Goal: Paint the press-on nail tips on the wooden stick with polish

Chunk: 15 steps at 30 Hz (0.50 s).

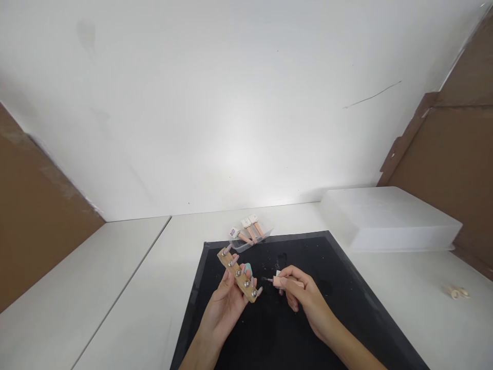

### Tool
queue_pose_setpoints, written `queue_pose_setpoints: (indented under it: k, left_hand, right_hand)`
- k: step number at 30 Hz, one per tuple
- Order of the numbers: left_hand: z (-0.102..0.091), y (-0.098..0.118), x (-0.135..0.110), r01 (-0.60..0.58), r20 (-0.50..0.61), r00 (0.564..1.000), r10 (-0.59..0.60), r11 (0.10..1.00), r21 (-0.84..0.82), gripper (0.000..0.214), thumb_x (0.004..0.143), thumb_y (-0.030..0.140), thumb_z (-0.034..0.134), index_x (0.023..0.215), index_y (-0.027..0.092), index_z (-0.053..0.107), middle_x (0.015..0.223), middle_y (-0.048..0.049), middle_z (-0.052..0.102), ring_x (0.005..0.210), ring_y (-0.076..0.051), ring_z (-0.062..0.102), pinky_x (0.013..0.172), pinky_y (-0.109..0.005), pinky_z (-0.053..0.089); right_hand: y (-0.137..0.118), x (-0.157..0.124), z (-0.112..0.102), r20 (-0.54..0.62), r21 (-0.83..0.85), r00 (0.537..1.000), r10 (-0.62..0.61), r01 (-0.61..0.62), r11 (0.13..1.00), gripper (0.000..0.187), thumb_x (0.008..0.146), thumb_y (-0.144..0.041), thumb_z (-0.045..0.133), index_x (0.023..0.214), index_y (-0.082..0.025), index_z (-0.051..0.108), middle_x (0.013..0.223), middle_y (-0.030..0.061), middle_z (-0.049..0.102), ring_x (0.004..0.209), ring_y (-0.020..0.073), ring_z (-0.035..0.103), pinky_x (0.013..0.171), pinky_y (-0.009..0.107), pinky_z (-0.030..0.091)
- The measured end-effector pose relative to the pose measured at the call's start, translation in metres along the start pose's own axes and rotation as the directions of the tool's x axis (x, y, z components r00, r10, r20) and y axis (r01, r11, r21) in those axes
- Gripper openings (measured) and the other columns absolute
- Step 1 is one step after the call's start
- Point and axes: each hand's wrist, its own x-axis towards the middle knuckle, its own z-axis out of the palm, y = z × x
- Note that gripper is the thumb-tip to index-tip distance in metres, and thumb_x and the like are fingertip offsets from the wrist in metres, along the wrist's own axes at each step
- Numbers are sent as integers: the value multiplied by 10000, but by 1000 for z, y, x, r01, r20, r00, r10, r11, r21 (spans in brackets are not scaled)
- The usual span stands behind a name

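Observation:
My left hand (227, 306) grips a wooden nail-tip stand (242, 279), tilted above a black mat. Several pinkish nail tips (234, 260) stick out from round metal studs along it. In my right hand (302, 288) is a nail polish brush, its pink cap (283, 282) pinched between the fingers. The bristle end points left toward the stand, with a small gap between them. Partly hidden behind that hand, a small polish bottle (278, 274) with a white label shows. A light teal object (248, 269) sits just behind the stand.
Behind the mat's (316, 252) far edge, a clear plastic tray (265, 226) holds several pink-capped bottles (246, 223). A translucent white box (389, 218) stands at the back right. Small beige rings (455, 293) lie at the far right. Brown panels flank the table.

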Motion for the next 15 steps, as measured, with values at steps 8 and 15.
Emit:
queue_pose_setpoints:
  k: [8, 15]
  left_hand:
    - [3, 0, 0, -20, -4, 1000, 20, 1000, 1, 300, 809, 182, 536, 1048, 341, 621, 944, 21, 696, 919, -124, 619, 953, -340, 403]
    - [5, 0, -1, -24, -8, 1000, 24, 1000, 3, 311, 780, 168, 572, 1038, 331, 631, 931, 18, 699, 909, -131, 623, 947, -333, 410]
  right_hand:
    - [-3, -5, 1, 151, 65, 988, -20, 10, 998, 172, 758, -322, 619, 711, -163, 574, 389, -102, 343, 365, 59, 265, 390, 200, 227]
    - [0, -5, 4, 134, -21, 991, -8, 11, 1000, 208, 725, -356, 629, 696, -157, 578, 400, -100, 340, 363, 61, 278, 379, 199, 217]
